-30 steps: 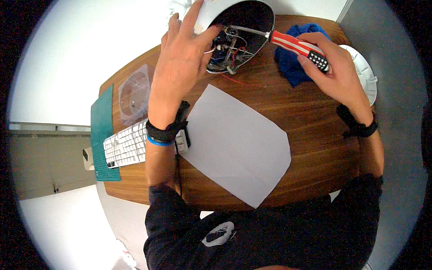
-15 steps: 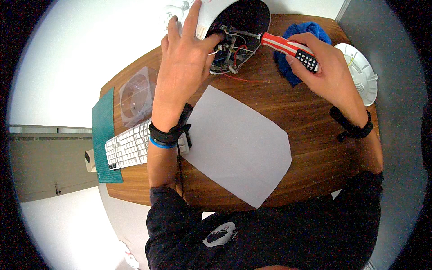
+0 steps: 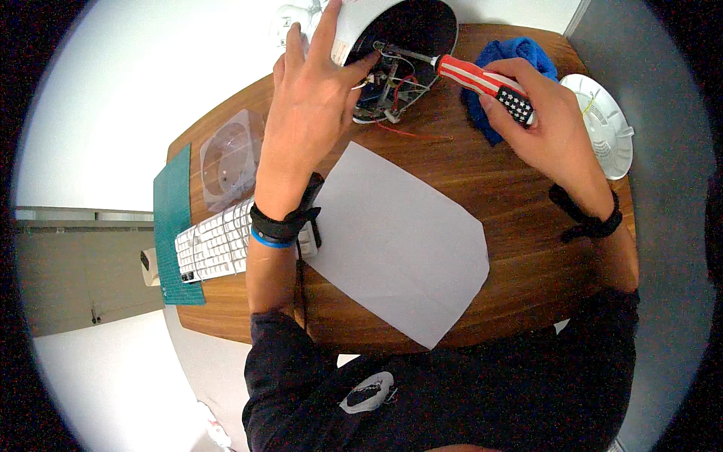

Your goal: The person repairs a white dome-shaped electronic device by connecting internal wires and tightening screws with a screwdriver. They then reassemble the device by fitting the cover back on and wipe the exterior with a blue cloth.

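Note:
At the far end of the table, a round white housing (image 3: 360,16) lies with its open, dark side toward me. Wires and small parts (image 3: 393,84) show inside it. My left hand (image 3: 309,94) grips the housing, fingers spread over the white outer wall and one digit reaching inside, close to the screwdriver's tip. In my right hand (image 3: 546,113) is a screwdriver (image 3: 474,78) with a red-and-white striped handle and a black, starred end. Its shaft points left into the housing; what exactly the tip touches is too small to tell.
A blue cloth (image 3: 520,54) lies behind my right hand, beside a white round cover (image 3: 608,128). White paper (image 3: 399,241) covers the table's middle. At left are a white keyboard (image 3: 215,242), a clear plastic tray (image 3: 230,162) and a green mat (image 3: 173,226). A grey partition (image 3: 666,188) borders the right.
The housing has shifted slightly to the right, and the left hand with it. The screwdriver stays inside the housing, still in my right hand, nearly unmoved.

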Demonstrator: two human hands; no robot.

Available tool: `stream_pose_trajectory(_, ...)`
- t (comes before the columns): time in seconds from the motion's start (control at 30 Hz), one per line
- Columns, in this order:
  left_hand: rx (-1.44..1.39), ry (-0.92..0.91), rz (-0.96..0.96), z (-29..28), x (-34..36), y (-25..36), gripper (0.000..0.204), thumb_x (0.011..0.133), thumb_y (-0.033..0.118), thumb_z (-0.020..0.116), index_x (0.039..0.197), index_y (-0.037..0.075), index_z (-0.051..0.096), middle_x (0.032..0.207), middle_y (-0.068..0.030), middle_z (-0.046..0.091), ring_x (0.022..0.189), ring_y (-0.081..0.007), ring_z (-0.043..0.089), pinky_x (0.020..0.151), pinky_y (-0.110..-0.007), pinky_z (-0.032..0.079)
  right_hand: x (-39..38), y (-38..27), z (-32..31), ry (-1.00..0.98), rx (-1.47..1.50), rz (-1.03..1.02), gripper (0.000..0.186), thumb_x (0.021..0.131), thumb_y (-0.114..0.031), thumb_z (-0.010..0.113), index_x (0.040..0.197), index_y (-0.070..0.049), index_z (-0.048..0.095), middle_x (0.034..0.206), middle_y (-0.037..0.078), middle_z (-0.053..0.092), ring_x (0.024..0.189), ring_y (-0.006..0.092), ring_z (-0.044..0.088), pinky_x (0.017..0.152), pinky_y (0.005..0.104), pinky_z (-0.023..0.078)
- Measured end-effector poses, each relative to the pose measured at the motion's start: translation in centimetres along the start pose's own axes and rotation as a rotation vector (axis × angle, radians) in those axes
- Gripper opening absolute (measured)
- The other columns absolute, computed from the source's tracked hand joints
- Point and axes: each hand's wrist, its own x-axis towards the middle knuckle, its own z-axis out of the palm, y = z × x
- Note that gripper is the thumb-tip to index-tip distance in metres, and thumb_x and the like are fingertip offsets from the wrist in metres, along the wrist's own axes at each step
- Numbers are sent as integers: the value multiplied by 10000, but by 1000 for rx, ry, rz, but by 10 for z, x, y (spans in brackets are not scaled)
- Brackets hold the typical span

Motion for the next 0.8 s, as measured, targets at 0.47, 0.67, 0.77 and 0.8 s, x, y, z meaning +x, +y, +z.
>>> stream_pose_trajectory(0.47, 12, 7, -9, 5, -2, -3, 363, 892, 86, 696, 1241, 82, 796, 1694, -256, 276, 1384, -618, 431, 1149, -607, 429, 1, -7, -5, -52, 20, 84, 266, 957, -255, 737, 1138, -73, 667, 973, 178, 733, 899, 417, 714, 772, 489, 557)
stream_pose_trajectory(0.67, 12, 0, -2, 3, 0, 0, 353, 899, 89, 695, 1237, 80, 797, 1696, -255, 276, 1384, -616, 431, 1149, -610, 428, 0, -4, -2, -36, -11, 55, 270, 969, -263, 735, 1144, -68, 667, 973, 177, 729, 903, 414, 714, 765, 486, 558)
stream_pose_trajectory(0.77, 28, 22, 6, 4, 0, 0, 335, 906, 86, 694, 1223, 74, 801, 1697, -256, 275, 1382, -620, 431, 1148, -609, 430, 0, -15, -4, -57, -8, 92, 262, 985, -254, 723, 1162, -69, 669, 1010, 178, 722, 931, 410, 710, 779, 486, 560)
stream_pose_trajectory(0.8, 26, 24, 6, 4, -1, 0, 328, 907, 84, 694, 1216, 71, 803, 1697, -257, 275, 1382, -620, 432, 1147, -609, 431, 0, -18, -5, -68, -3, 114, 257, 991, -248, 718, 1170, -70, 670, 1027, 179, 719, 942, 408, 709, 788, 487, 560)
